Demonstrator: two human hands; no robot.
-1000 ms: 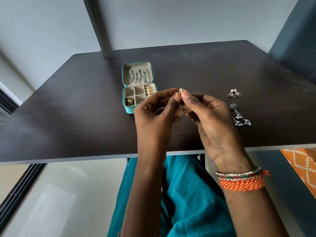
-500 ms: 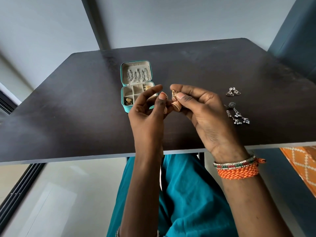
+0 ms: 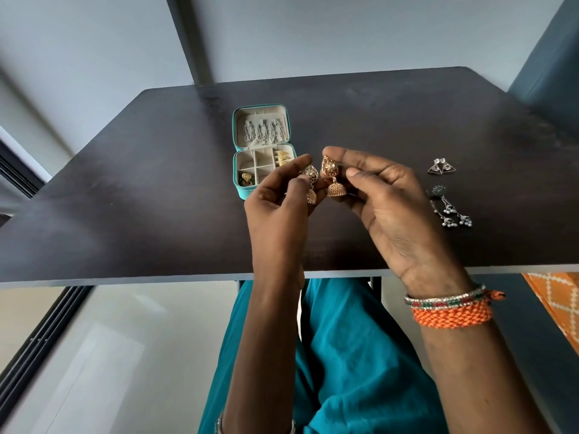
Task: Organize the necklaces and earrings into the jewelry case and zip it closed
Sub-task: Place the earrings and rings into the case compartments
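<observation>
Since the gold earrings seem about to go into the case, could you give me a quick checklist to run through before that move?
1. Jewelry case open, lid back: ok.
2. Right hand pinches one gold jhumka earring: ok.
3. Left hand holds the other jhumka: ok.
4. Free compartment in the tray: ok.
5. Earring backs fitted: cannot tell.
6. All earrings packed: not ok; triangular studs and silver dangle earrings lie on the table.
</observation>
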